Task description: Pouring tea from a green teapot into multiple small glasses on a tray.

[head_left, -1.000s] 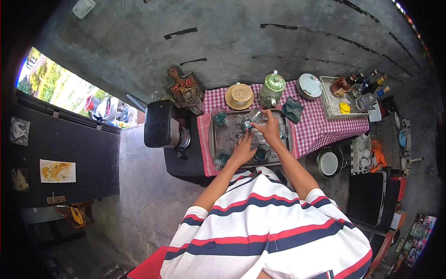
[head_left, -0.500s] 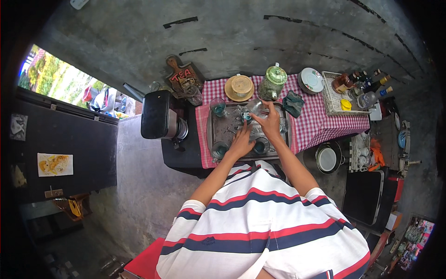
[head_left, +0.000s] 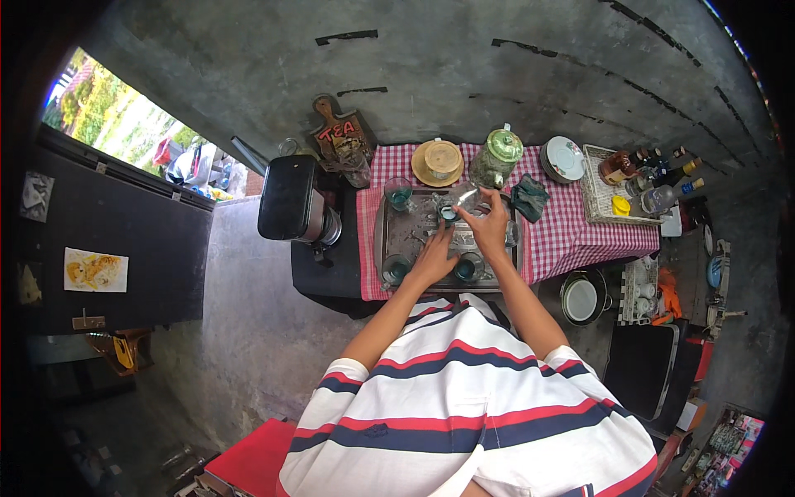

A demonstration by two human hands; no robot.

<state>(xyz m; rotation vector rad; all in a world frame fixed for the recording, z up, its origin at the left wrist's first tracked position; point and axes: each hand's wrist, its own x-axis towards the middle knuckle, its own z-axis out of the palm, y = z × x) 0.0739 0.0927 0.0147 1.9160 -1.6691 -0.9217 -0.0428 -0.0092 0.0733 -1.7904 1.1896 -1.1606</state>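
Observation:
Over a metal tray (head_left: 389, 240), my right hand (head_left: 490, 224) pinches a clear glass vessel (head_left: 467, 197), held tilted; its exact kind is hard to make out. Just left of that sits a small glass (head_left: 448, 214) with a pale rim. Against its near side rest the stretched fingertips of my left hand (head_left: 434, 260), the fingers apart. Drinking glasses with a bluish-green tint stand around: one glass (head_left: 398, 195) at the tray's far left, another (head_left: 396, 268) left of my left hand, and a third (head_left: 469, 267) between my wrists. My right hand partly covers more glassware.
Behind the tray stand a lidded pot (head_left: 439, 161) on a wooden plate and a green-lidded glass jar (head_left: 499, 157). A dark cloth (head_left: 529, 197), stacked plates (head_left: 564, 157) and a white basket (head_left: 592, 189) of bottles lie rightward. A black coffee maker (head_left: 290, 199) stands left.
The view has shifted slightly. My right hand still pinches the clear glass vessel over the tray, and my left fingertips stay at the small glass.

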